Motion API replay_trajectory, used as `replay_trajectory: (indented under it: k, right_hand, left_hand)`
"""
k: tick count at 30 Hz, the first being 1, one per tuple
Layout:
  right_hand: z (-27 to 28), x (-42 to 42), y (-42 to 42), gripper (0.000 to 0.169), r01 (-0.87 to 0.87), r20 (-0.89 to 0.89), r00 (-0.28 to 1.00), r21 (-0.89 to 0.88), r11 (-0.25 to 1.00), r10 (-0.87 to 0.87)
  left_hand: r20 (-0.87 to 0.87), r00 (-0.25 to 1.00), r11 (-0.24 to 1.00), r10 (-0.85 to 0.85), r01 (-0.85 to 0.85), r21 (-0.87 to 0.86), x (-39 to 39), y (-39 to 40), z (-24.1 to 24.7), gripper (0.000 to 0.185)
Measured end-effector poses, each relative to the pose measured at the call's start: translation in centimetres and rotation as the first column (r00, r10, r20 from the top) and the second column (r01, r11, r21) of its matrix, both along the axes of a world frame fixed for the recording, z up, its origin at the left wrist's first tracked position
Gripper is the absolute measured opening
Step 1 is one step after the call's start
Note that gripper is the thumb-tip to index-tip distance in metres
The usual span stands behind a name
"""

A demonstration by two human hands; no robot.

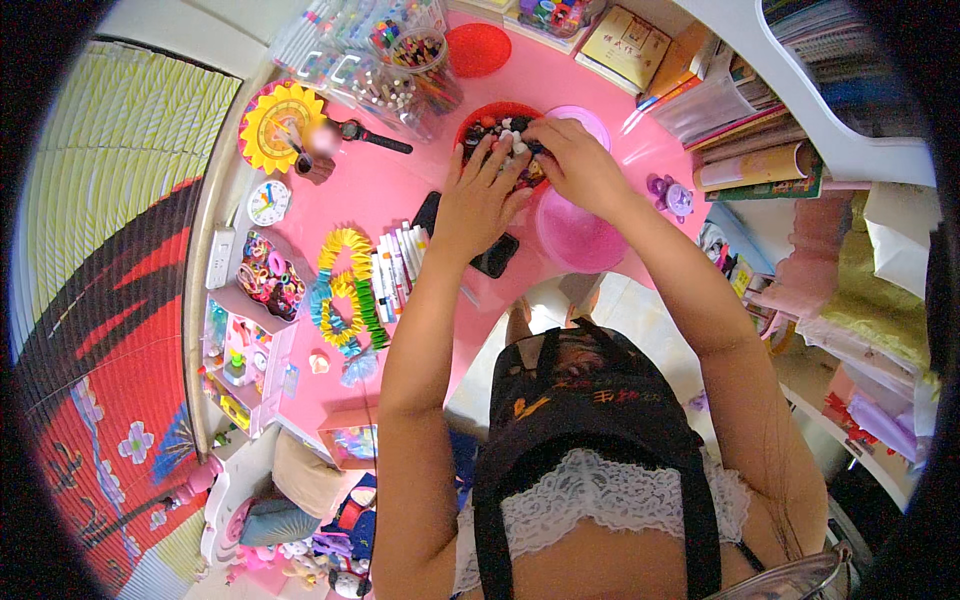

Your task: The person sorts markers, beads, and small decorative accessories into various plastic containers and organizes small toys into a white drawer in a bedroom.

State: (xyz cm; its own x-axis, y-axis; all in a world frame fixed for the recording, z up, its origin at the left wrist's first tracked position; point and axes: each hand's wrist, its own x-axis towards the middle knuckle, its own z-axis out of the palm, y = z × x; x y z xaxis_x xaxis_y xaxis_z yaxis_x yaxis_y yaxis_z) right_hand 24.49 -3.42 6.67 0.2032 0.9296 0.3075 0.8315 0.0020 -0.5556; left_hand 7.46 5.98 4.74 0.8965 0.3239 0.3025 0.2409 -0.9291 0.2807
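A red round bowl [480,111] on the pink desk holds many small pieces, black, white, red and brown, too small to name surely. My left hand [480,202] lies over the bowl's near left side, fingers spread on the pieces. My right hand [581,161] reaches in from the right with bent fingertips among the pieces; whether they pinch one is hidden. Near my right wrist is a pink round dish [581,236]. A second, lighter pink round dish [592,124] shows partly behind that hand. A black phone-like device [495,256] lies below my left hand.
White markers [397,270] and a yellow, green and blue paper garland [341,289] lie left. At the back stand a tub of coloured pencils [420,56] and a red lid [478,50]. A purple bear-shaped item [675,196] sits right, near shelved books [750,142].
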Motion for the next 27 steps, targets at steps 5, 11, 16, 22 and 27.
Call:
replay_trajectory:
  k: [5,11,16,22,27]
  right_hand:
    - [-0.5,0.5,-0.5,0.031,-0.022,0.158,0.987,-0.087,0.996,0.036]
    - [-1.0,1.2,2.7,0.033,-0.019,0.275,0.961,-0.018,1.000,0.023]
    - [0.0,1.7,2.5,0.033,0.040,0.276,0.961,-0.150,0.988,0.003]
    - [-0.5,0.7,3.2,0.030,0.059,0.305,0.951,-0.001,0.998,-0.056]
    - [0.6,1.1,3.0,0.032,0.062,0.246,0.967,0.014,0.998,-0.064]
  left_hand:
    - [-0.074,0.996,0.998,0.042,-0.038,0.060,-0.6,0.3,0.0,0.046]
    - [0.026,0.989,0.989,0.144,-0.145,0.037,0.6,2.3,-0.1,0.053]
    - [-0.068,0.991,0.993,0.118,-0.115,0.035,-0.9,2.8,0.6,0.057]
    - [0.036,0.987,0.987,0.160,-0.160,0.004,0.0,2.7,-0.6,0.057]
    - [0.080,0.994,0.997,0.077,-0.077,0.008,-0.4,2.5,-0.3,0.059]
